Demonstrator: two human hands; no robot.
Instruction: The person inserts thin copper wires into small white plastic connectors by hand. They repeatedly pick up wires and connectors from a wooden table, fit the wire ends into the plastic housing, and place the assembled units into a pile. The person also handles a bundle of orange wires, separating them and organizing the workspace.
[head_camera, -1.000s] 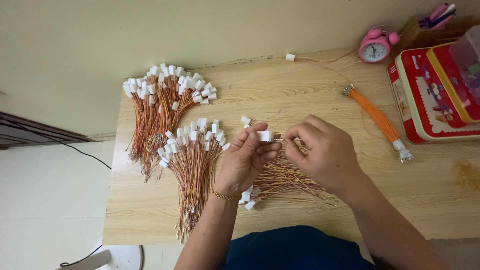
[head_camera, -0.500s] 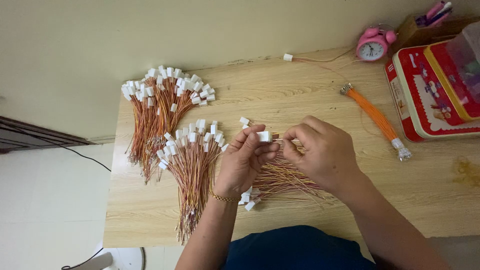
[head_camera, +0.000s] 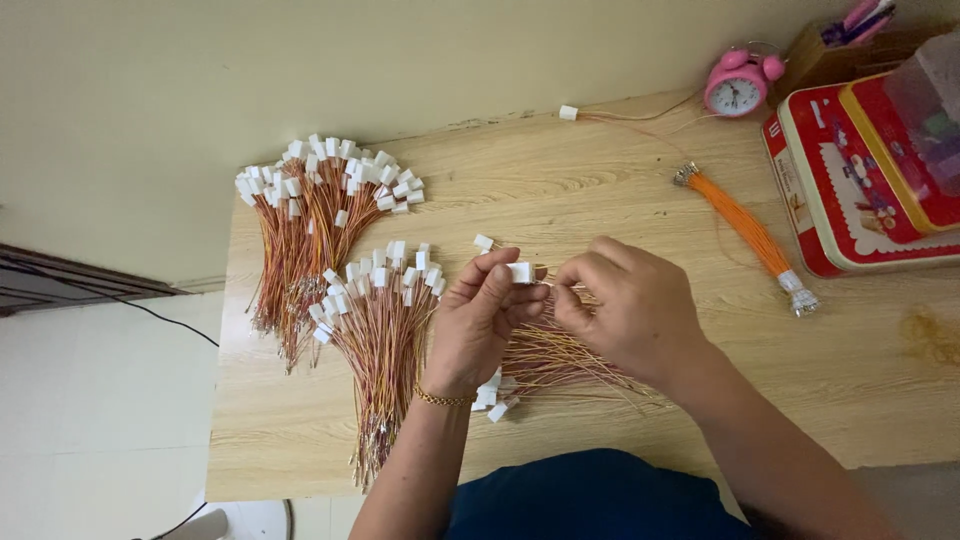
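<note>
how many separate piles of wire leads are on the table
4: far-left pile, middle pile, loose pile under the hands, orange bundle by the tin. More may hide beneath the hands.

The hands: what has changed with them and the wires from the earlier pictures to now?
Almost nothing. The left hand still pinches the white connector, and the right hand stays at the wire beside it. The wire bundles, orange bundle, pink clock and red tin lie as before.

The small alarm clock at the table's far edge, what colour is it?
Pink, with a white face; the alarm clock shows in the head view.
</note>
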